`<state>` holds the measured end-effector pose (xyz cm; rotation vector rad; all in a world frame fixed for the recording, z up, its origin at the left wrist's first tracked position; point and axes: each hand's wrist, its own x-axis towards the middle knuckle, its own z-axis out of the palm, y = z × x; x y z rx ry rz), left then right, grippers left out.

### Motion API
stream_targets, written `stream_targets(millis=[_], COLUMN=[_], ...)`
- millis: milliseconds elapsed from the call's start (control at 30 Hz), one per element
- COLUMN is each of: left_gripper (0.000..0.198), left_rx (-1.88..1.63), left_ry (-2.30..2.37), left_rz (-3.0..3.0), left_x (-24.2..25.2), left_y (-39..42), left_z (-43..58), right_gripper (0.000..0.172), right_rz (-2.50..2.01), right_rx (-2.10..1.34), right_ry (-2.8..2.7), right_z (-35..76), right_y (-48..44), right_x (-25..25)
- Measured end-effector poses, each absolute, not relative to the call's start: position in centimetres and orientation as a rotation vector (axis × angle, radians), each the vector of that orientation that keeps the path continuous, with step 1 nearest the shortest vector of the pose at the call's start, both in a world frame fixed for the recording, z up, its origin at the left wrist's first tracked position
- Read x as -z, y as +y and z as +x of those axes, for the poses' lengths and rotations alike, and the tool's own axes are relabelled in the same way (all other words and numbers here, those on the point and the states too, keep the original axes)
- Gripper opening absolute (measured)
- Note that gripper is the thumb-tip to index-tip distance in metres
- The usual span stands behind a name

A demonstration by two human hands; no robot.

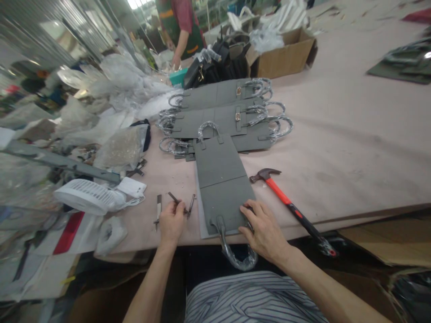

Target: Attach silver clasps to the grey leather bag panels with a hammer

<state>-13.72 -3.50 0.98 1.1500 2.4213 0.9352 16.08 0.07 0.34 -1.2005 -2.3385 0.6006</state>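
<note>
- The room behind is a workshop, its roof and far left stretched and blurred toward the frame's edges.
- A broad table (340,134) covered in dull pink sheeting fills the middle and right, creased along its front edge.
- Clear plastic wrapping (114,74) heaps up on the left, hiding whatever lies beneath.
- Gray bag panels (205,121) with wrapped handles lie overlapped across the table, the lower ones mostly covered.
- The front gray panel (220,166) lies lengthwise before the wearer, its far end over that pile, its near handle hanging past the table edge.
- A co-worker (183,20) stands beyond, head cut off by the top edge.
- An open cardboard box (283,58) sits at the back.
- A claw hammer (286,199) rests right of the front panel.
- The right hand (264,229) touches that panel's near corner, thumb and forefinger apart; whether they grip its edge I cannot tell.
- The left hand (172,224) has its fingertips pinched on a slim dark tool (173,197), partly hidden by them.
</note>
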Motion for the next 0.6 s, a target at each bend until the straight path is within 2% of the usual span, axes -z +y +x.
stream_targets(millis=[133,200,333,500,600], left_gripper=[0.029,0.034,0.027,0.023,0.008], left_rx=[-0.431,-0.306,-0.289,-0.243,-0.255], left_ry=[2.704,2.769,2.675,2.456,2.391], left_rz=[1.26,1.312,1.501,1.442,1.369], left_x=[-1.3,-1.9,-2.5,-1.9,-1.4], left_y=[-3.5,-3.4,-2.2,0.2,1.1], left_z=[-16.5,-16.5,-15.0,-13.6,-13.9], right_gripper=[0.041,0.04,0.038,0.037,0.037], right_rz=[-1.18,-1.172,-1.145,-1.122,-1.14], right_rx=[-0.577,-0.546,-0.508,-0.464,-0.48], right_ry=[-2.339,-2.33,-2.319,-2.332,-2.34], right_z=[16.3,16.3,16.3,16.3,16.2], right_y=[0.1,0.1,0.5,0.7,0.6], right_x=[-0.1,0.3,1.3,1.7,1.3])
